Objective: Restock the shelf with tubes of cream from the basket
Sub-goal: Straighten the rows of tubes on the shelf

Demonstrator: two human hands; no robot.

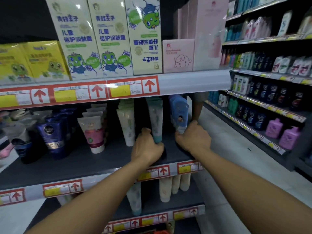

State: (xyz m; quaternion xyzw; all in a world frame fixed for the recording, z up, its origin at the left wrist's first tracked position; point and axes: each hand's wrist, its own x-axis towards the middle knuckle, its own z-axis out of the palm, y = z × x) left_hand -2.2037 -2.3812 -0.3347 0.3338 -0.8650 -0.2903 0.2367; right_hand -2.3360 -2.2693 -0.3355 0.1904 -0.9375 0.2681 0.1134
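On the dark middle shelf (67, 164) my left hand (147, 148) grips the teal cap end of a pale green-white cream tube (156, 118) that stands upright. My right hand (194, 138) holds the lower end of a blue tube (180, 112) at the shelf's right end, with more blue tubes behind it. Another pale tube (127, 122) stands just left of my left hand. The basket is mostly out of view; only a red strip (158, 232) shows at the bottom edge.
Pink-banded white tubes (93, 132) and dark blue tubes (54, 134) stand further left on the same shelf. Boxed creams (101, 38) fill the shelf above. Cream-coloured tubes (166, 188) stand on the shelf below. An aisle floor (236, 149) and another stocked shelving unit (270, 102) lie to the right.
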